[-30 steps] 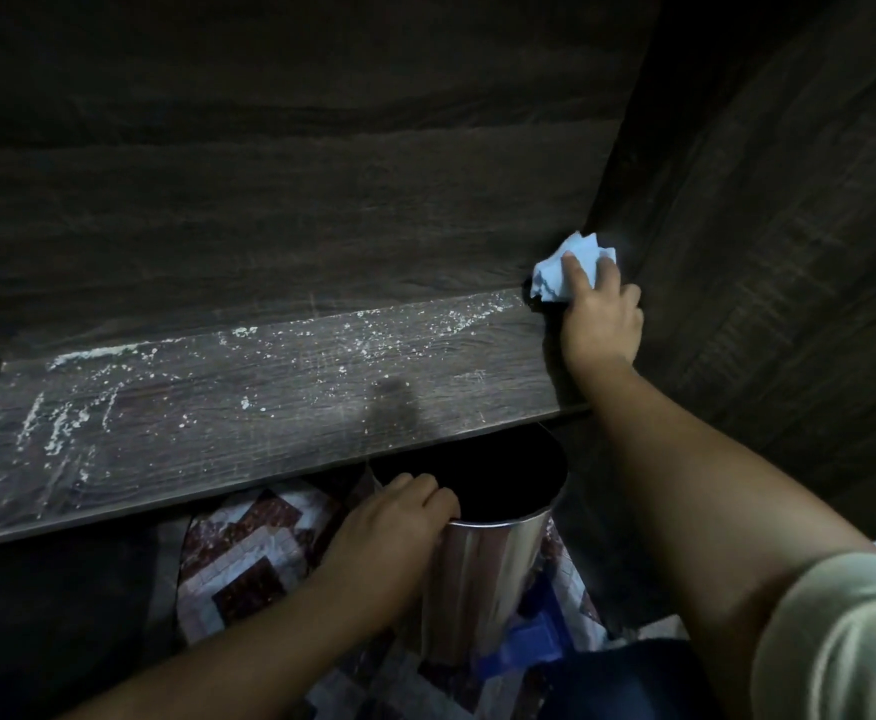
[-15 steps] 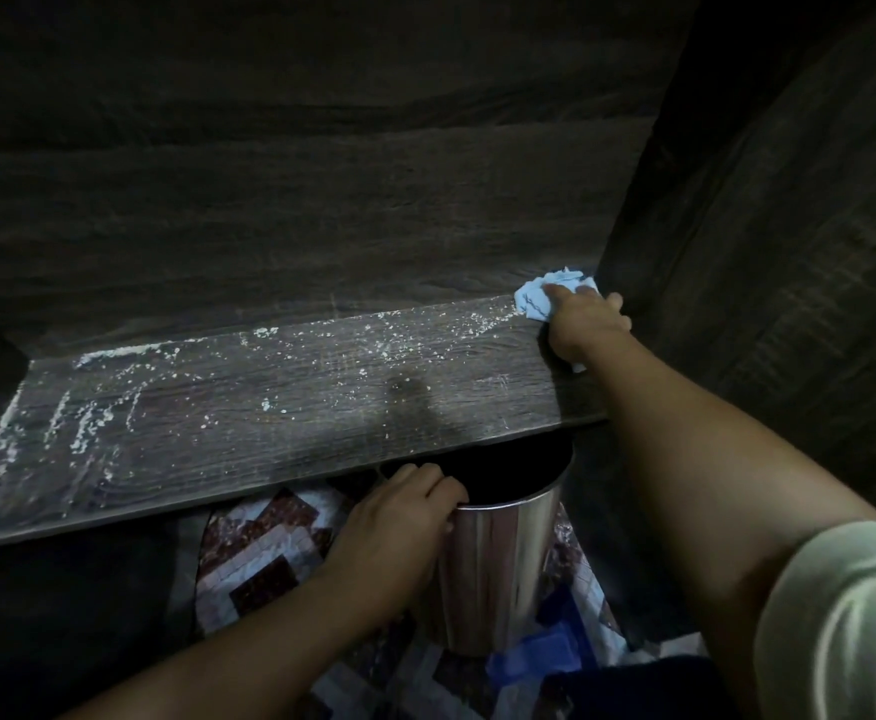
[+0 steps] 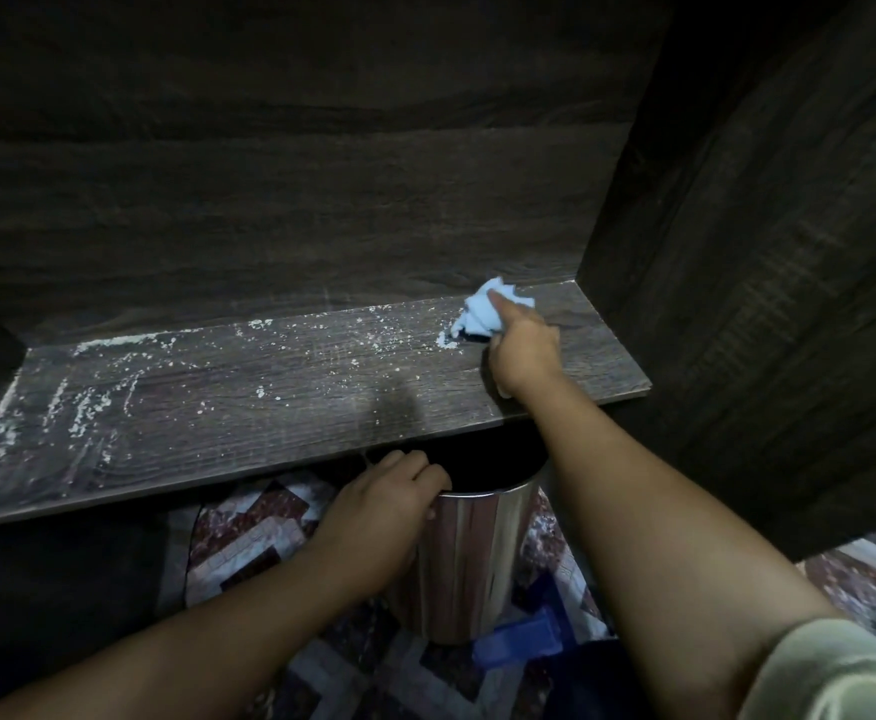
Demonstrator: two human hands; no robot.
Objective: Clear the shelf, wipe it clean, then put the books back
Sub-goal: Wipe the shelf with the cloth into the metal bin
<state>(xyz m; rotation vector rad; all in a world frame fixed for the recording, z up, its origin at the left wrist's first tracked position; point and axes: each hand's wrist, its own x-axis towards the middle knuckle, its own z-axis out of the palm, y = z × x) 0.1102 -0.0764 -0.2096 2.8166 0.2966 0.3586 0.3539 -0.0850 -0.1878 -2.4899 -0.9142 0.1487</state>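
The dark wooden shelf (image 3: 249, 407) is bare of books and strewn with white crumbs and dust, thickest at its left end and along the back. My right hand (image 3: 521, 350) holds a crumpled light-blue cloth (image 3: 482, 311) against the shelf near the back right corner, its index finger stretched over the cloth. A small heap of white dust lies just left of the cloth. Below the shelf's front edge my left hand (image 3: 384, 511) grips the rim of a shiny metal bin (image 3: 477, 558). No books are in view.
The shelf's dark back panel (image 3: 295, 200) and right side wall (image 3: 763, 252) close it in. A patterned tile floor (image 3: 249, 537) lies below, with a blue object (image 3: 521, 639) beside the bin's base.
My right hand has dragged the cloth leftward out of the back right corner, pushing dust ahead of it. My left hand keeps its hold on the bin rim.
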